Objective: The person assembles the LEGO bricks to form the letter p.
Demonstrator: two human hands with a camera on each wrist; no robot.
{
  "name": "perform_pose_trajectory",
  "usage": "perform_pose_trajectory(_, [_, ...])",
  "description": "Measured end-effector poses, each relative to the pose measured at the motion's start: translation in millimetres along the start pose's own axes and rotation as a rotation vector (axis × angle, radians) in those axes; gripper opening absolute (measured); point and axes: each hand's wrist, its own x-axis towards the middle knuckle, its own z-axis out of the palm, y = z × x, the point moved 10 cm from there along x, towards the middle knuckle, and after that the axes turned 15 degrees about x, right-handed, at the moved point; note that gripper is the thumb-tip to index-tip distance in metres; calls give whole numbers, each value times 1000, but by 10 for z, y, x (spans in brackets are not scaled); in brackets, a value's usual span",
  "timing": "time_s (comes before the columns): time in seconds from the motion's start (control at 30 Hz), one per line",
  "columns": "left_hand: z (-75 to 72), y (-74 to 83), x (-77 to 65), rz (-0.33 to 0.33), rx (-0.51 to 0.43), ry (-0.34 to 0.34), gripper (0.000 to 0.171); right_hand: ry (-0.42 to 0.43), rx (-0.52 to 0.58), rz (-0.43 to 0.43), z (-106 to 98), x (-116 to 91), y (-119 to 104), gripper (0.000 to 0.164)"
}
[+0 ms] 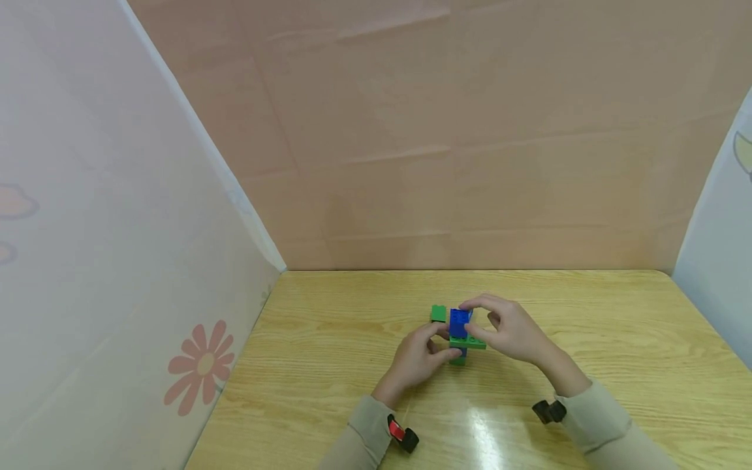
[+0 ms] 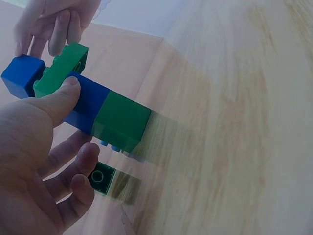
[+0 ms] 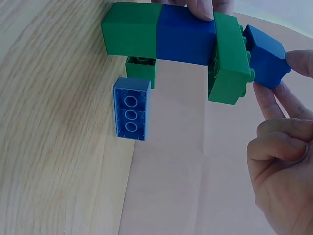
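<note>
A small tower of toy building bricks stands between the hands, with a green brick [image 3: 129, 30] at its foot and a blue brick [image 3: 186, 34] above. Across that lies a longer green brick [image 3: 232, 58] with its studs up. My left hand [image 1: 416, 358] pinches the tower at the lower blue brick, thumb on the near face. Another blue brick [image 1: 459, 322] is held between thumb and fingertips of my right hand [image 1: 514, 329]. That brick sits tilted at one end of the long green brick's studs [image 3: 248, 56], as the right wrist view shows.
Behind the tower, on the wooden table [image 1: 329, 365], are a loose green brick [image 1: 438, 313] and a lighter blue brick [image 3: 131, 110], its hollow underside facing the right wrist camera. A cloth-covered wall [image 1: 470, 163] rises at the table's back edge, with a white panel [image 1: 147, 228] at left.
</note>
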Motion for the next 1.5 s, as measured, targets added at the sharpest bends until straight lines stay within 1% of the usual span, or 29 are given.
perform_pose_trajectory(0.13, [2, -1, 3, 0, 1, 0, 40, -7, -10, -34, 16, -10, -60, 31])
perform_pose_trajectory(0.33, [5, -3, 2, -6, 0, -2, 40, -14, -17, -32, 35, -26, -69, 33])
perform_pose_trajectory(0.63, [3, 5, 12, 7, 12, 7, 39, 29, -22, -31, 53, -5, -36, 28])
perform_pose_trajectory(0.77, [8, 5, 13, 8, 3, 5, 39, 33, -7, -47, 67, -6, -49, 29])
perform_pose_trajectory(0.93, [1, 8, 5, -7, -3, -2, 38, 27, 16, -68, 91, -17, -81, 29])
perform_pose_trajectory(1.33, [-2, 13, 3, -7, -10, -6, 38, 42, 44, -83, 109, -33, -47, 32])
perform_pose_trajectory(1.5, [3, 1, 0, -9, -7, -9, 39, 42, 75, -89, 119, -29, -56, 34])
